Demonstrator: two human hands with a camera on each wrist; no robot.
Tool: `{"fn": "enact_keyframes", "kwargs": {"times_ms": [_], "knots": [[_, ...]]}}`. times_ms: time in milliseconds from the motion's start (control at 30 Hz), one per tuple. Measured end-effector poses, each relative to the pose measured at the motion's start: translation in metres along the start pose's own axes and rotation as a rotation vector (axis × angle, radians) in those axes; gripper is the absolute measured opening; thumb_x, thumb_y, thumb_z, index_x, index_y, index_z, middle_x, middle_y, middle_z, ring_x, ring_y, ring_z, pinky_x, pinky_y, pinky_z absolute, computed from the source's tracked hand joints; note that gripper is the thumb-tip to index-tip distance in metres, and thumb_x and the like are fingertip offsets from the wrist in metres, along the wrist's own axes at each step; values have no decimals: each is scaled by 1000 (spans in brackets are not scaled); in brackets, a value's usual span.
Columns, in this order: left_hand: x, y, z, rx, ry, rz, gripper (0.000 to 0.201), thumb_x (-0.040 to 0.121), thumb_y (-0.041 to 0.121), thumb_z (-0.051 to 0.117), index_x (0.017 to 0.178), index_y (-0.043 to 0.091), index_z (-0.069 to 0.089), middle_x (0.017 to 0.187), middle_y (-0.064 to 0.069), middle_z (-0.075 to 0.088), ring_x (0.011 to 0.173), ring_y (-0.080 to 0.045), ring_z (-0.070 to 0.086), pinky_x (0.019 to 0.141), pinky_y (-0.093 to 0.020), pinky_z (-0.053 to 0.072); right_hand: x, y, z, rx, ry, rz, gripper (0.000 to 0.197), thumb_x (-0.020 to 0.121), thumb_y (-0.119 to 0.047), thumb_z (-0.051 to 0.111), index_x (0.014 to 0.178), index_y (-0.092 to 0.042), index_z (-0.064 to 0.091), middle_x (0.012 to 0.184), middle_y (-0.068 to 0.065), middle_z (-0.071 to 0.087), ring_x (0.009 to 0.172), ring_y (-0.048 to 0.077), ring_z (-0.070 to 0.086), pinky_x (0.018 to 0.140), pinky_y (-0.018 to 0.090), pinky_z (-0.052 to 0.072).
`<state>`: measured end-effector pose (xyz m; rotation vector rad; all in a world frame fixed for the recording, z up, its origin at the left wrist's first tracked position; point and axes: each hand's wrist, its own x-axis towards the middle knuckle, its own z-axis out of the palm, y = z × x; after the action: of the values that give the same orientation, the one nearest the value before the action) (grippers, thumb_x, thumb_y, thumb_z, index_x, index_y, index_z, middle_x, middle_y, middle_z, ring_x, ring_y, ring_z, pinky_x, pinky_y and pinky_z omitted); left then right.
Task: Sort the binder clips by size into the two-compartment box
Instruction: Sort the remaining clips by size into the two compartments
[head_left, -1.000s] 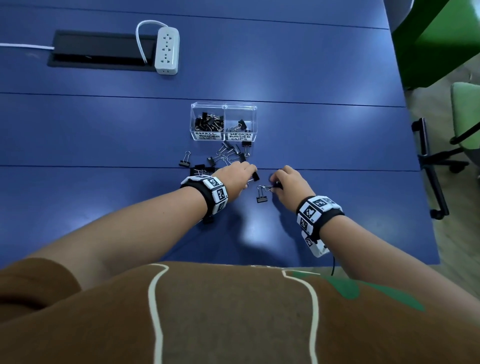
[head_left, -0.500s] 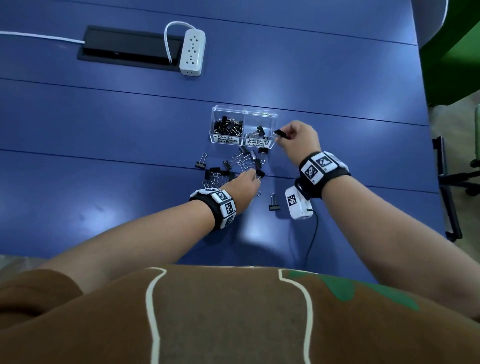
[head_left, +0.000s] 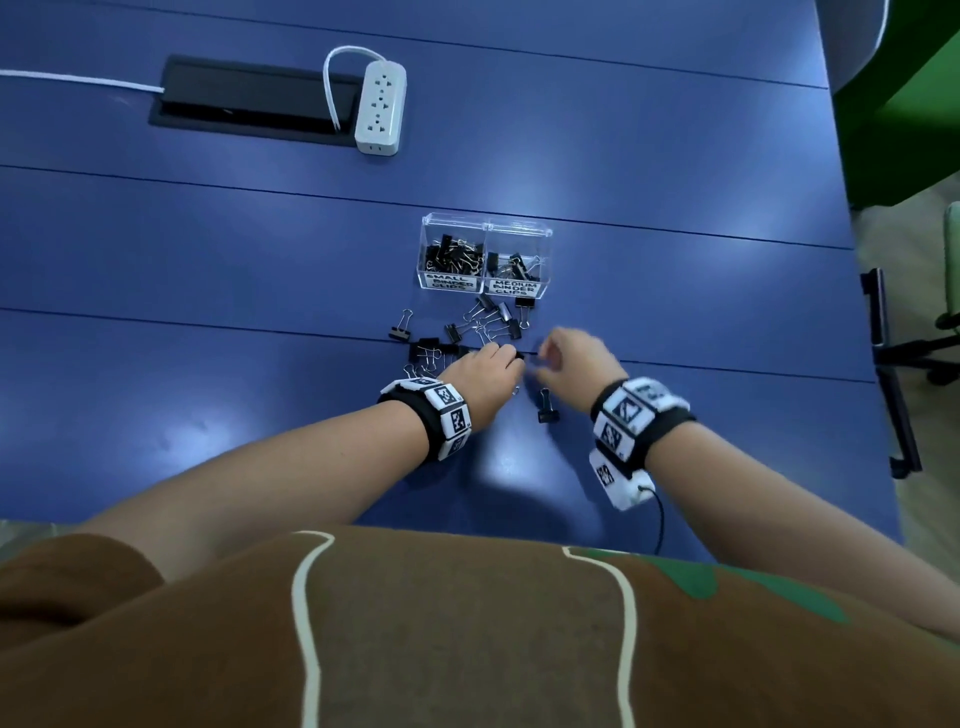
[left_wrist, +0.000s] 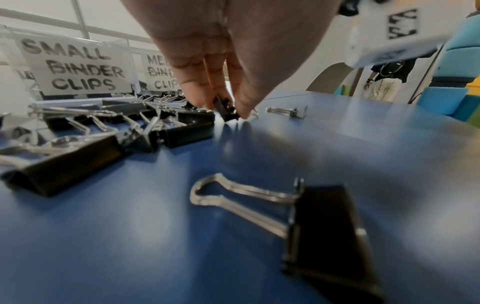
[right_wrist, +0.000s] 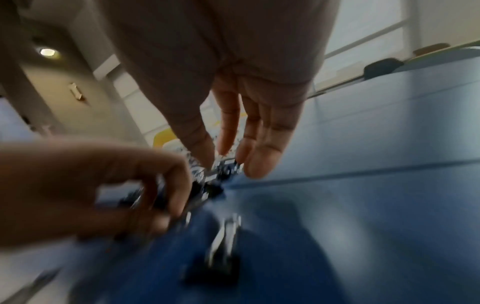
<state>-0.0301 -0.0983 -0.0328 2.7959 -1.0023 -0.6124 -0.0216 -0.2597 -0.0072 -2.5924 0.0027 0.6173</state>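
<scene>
A clear two-compartment box (head_left: 484, 230) stands on the blue table, labelled for small clips on the left and medium clips on the right; both halves hold black binder clips. Several loose clips (head_left: 488, 322) lie scattered in front of it. My left hand (head_left: 491, 371) sits at the near edge of the pile, and its fingertips pinch a small black binder clip (left_wrist: 225, 109) against the table. My right hand (head_left: 569, 353) hovers just right of it, blurred, with fingers straight and relaxed (right_wrist: 259, 144) and nothing in them. One clip (head_left: 546, 406) lies alone between the wrists.
A white power strip (head_left: 380, 106) and a black cable hatch (head_left: 249, 98) sit at the far left of the table (head_left: 208, 260). The table's right edge borders a black chair frame (head_left: 891, 374). A person stands far off in the left wrist view (left_wrist: 384, 80).
My right hand carried a clip to the medium compartment, let it go there, and has come back empty beside the left hand. The left hand stayed at the pile.
</scene>
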Motion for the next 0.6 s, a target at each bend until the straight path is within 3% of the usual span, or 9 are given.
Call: {"fn": "enact_keyframes", "kwargs": {"times_ms": [100, 233, 333, 400, 433, 500, 600], "knots": [[-1, -1, -4, -109, -9, -20, 33, 78, -11, 44, 106, 6, 47, 111, -14, 44, 95, -32, 51, 75, -45, 49, -28, 9, 25, -64, -156, 49, 33, 76, -26, 68, 101, -13, 50, 104, 7, 50, 94, 29, 53, 78, 33, 43], [6, -10, -6, -242, 18, -92, 32, 82, -4, 52, 111, 9, 46, 106, -13, 40, 70, -33, 52, 67, -48, 52, -36, 15, 37, 77, -96, 82, 33, 75, -17, 66, 103, -13, 49, 100, 3, 45, 91, 26, 50, 75, 29, 39], [13, -8, -9, -204, 3, -95, 37, 86, 3, 52, 123, 7, 46, 119, -17, 42, 79, -33, 53, 75, -42, 52, -28, 15, 33, 191, -26, 145, 36, 73, -18, 68, 105, -12, 53, 99, 2, 45, 87, 20, 46, 76, 28, 38], [15, -5, -10, -198, -25, -129, 25, 91, 9, 48, 116, 11, 47, 116, -19, 50, 93, -36, 57, 81, -41, 48, -18, 17, 24, 210, 38, 147, 38, 76, -18, 68, 111, -10, 55, 104, 6, 46, 90, 22, 48, 82, 30, 42], [14, -4, -8, -194, -27, -143, 15, 93, 14, 44, 107, 11, 46, 105, -16, 55, 93, -37, 58, 81, -44, 47, -13, 18, 20, 208, 73, 129, 38, 77, -17, 67, 112, -9, 57, 106, 9, 47, 94, 24, 50, 87, 32, 44], [12, -1, -8, -230, -55, -170, 6, 92, 12, 45, 96, 9, 41, 92, -7, 48, 83, -38, 57, 77, -51, 48, -2, 17, 13, 193, 124, 55, 36, 77, -11, 65, 113, -7, 61, 109, 13, 50, 102, 29, 52, 92, 36, 46], [6, -2, -7, -192, -91, -148, 12, 86, 5, 48, 93, 9, 38, 97, -10, 40, 76, -36, 52, 68, -48, 47, 14, 8, 8, 121, 120, -80, 35, 78, -5, 61, 113, -7, 62, 109, 17, 50, 108, 34, 47, 93, 37, 44]]}}
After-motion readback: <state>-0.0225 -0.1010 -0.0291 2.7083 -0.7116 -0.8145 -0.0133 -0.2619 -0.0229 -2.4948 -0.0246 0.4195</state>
